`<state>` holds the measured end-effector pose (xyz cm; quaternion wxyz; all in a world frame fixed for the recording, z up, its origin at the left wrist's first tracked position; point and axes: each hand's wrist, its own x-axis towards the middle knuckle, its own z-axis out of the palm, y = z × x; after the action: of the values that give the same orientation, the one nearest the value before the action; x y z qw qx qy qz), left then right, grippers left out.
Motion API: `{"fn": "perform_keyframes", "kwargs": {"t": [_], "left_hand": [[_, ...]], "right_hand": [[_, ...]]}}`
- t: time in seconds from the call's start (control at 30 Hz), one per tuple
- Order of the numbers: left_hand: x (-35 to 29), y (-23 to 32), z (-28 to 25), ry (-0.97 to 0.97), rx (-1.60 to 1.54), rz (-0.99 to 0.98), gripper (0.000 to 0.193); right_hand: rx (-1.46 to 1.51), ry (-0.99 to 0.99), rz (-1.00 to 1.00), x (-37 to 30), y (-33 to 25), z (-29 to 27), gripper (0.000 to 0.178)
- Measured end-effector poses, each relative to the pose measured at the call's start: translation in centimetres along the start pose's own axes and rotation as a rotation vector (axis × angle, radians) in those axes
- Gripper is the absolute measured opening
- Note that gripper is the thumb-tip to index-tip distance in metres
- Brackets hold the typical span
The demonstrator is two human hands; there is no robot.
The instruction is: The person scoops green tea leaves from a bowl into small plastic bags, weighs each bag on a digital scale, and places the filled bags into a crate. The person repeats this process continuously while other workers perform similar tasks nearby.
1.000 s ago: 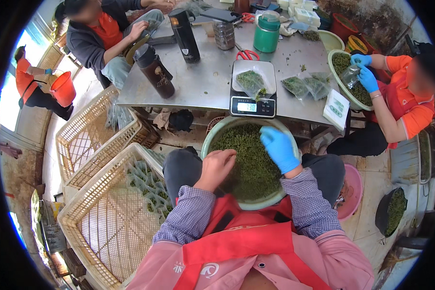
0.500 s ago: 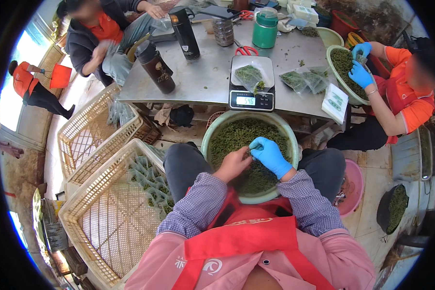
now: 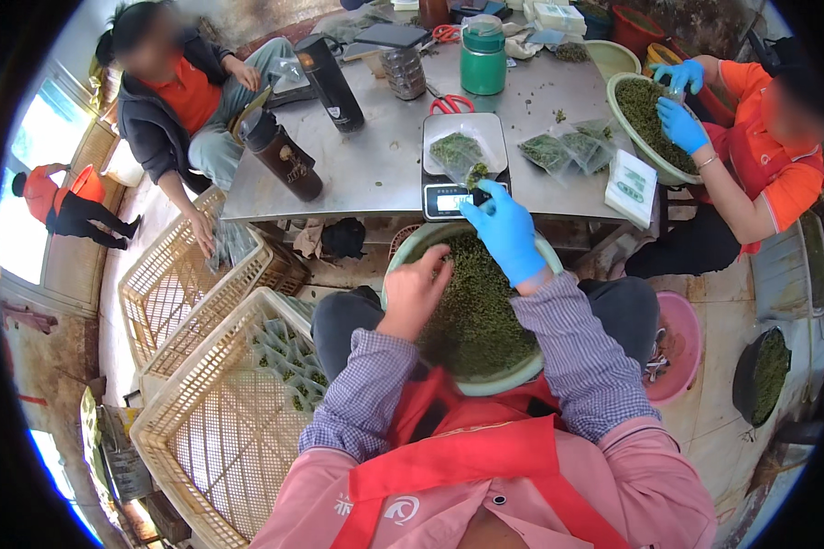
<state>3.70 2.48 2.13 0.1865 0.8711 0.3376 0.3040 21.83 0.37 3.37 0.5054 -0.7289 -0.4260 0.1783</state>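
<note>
A pale green basin (image 3: 525, 369) sits between my knees, filled with small green buds or berries (image 3: 481, 316). Over its left side is my bare left hand (image 3: 417, 290), fingers curled; whatever they hold is too small to make out. My right hand (image 3: 506, 240), in a blue glove, reaches over the far rim to the digital scale (image 3: 443, 202), fingers bent together by its display. On the scale's pan lies a clear bag (image 3: 456, 154) of the same greens, with a green clump (image 3: 476, 175) at its mouth, just beyond my gloved fingertips.
The metal table (image 3: 375, 169) holds bottles, red scissors (image 3: 451, 103), filled bags (image 3: 568, 151) and a stack of flat bags (image 3: 630, 190). Plastic crates (image 3: 188, 439) stand left, a pink basin (image 3: 679, 352) right. Co-workers sit at left and right; another person stands far left.
My hands have parted: the gloved right moved forward to the scale, the left back over the basin's left side. The co-worker at left has lowered a hand into a crate.
</note>
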Motion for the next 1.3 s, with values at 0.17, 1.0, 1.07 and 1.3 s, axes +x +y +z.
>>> {"fn": "perform_keyframes", "kwargs": {"t": [0.17, 1.0, 1.07, 1.3], "left_hand": [[4.5, 1.2, -0.1, 0.049, 0.111, 0.148, 0.029], [3.1, 3.1, 0.1, -0.409, -0.972, -0.65, 0.02], [2.4, 2.8, -0.1, -0.424, -0.938, -0.599, 0.02], [1.9, 4.2, -1.7, -0.143, -0.341, -0.215, 0.022]], "right_hand": [[0.321, 0.019, 0.081, 2.0, 2.5, 0.9, 0.022], [0.646, -0.523, 0.123, -3.5, 2.9, -4.5, 0.035], [0.6, -0.461, 0.17, -4.1, 2.5, -4.6, 0.031], [0.132, -0.416, -0.131, -6.1, 2.5, -3.5, 0.026]]}}
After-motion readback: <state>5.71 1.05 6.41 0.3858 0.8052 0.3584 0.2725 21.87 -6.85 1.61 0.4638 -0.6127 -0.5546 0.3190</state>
